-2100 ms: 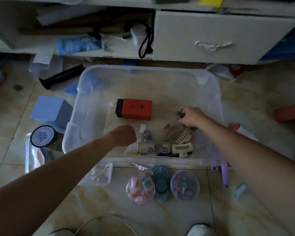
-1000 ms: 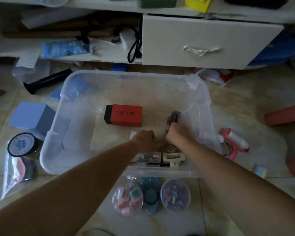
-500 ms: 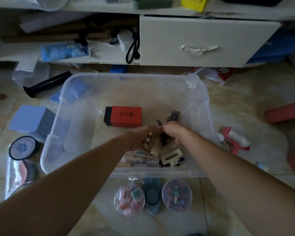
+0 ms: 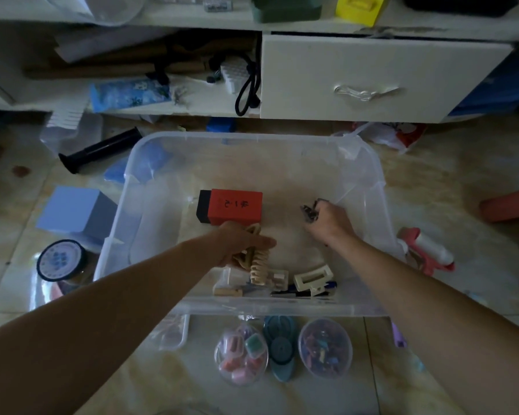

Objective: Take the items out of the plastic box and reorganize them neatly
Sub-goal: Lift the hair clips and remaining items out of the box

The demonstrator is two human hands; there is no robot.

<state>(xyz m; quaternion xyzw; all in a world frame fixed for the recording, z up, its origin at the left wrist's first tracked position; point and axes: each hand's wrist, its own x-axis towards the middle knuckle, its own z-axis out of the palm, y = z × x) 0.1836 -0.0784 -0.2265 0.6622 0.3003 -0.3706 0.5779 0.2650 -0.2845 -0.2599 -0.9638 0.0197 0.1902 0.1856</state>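
The clear plastic box [image 4: 252,136] sits on the tiled floor before me. Inside it, my left hand [image 4: 240,244] grips beige hair claws [image 4: 259,265] just above the bottom. My right hand [image 4: 330,220] is curled round a small dark hair clip [image 4: 309,211] near the box's right wall. A red and black box [image 4: 231,209] lies in the middle. A cream square hair claw [image 4: 312,278], a small clear case [image 4: 277,278] and a dark pen lie along the near wall.
In front of the box stand two round clear containers [image 4: 241,353] [image 4: 325,347] with a teal case [image 4: 280,347] between them. A blue box [image 4: 75,209] and a round tin [image 4: 61,260] lie left, a pink lint roller [image 4: 429,250] right. A white drawer cabinet [image 4: 372,76] stands behind.
My hands have moved apart. The left one has lifted the beige hair claws leftward; the right one has gone to the dark clip by the right wall.
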